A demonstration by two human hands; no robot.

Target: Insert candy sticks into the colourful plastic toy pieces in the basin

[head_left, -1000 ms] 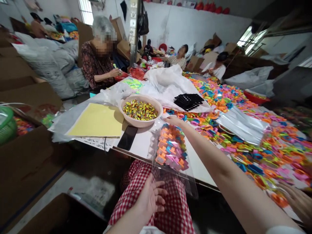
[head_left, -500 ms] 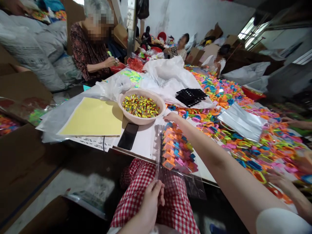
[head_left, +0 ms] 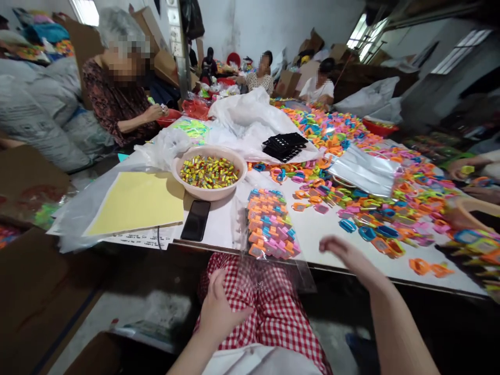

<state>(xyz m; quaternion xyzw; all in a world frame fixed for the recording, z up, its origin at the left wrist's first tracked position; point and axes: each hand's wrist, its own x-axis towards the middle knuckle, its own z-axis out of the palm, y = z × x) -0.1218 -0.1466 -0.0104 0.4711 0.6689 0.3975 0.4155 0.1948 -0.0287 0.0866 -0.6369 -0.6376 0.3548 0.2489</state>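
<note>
A clear plastic bag (head_left: 299, 276) lies at the table's near edge, its loose end hanging over my lap. Inside it are rows of small orange, pink and blue plastic pieces (head_left: 269, 224). My left hand (head_left: 219, 310) is just below the edge, left of the bag's hanging end, fingers apart and holding nothing. To the bag's right, my right hand (head_left: 346, 255) is lifted over the white tabletop (head_left: 308, 229), somewhat blurred, with its fingers stretched out and nothing in them. Both hands are apart from the bag.
Left of the bag stand a bowl (head_left: 209, 195) of small yellow pieces, a phone (head_left: 196, 221) and a yellow sheet (head_left: 136, 203). Black cards (head_left: 284, 146), a silvery pouch (head_left: 365, 169) and heaped colourful plastic pieces (head_left: 390, 213) cover the back and right. Other people sit around the table.
My left hand has let go of the bag's edge and opened. My right hand has drawn back from the bag's far end to its right. The bag now lies flat; the view has shifted right.
</note>
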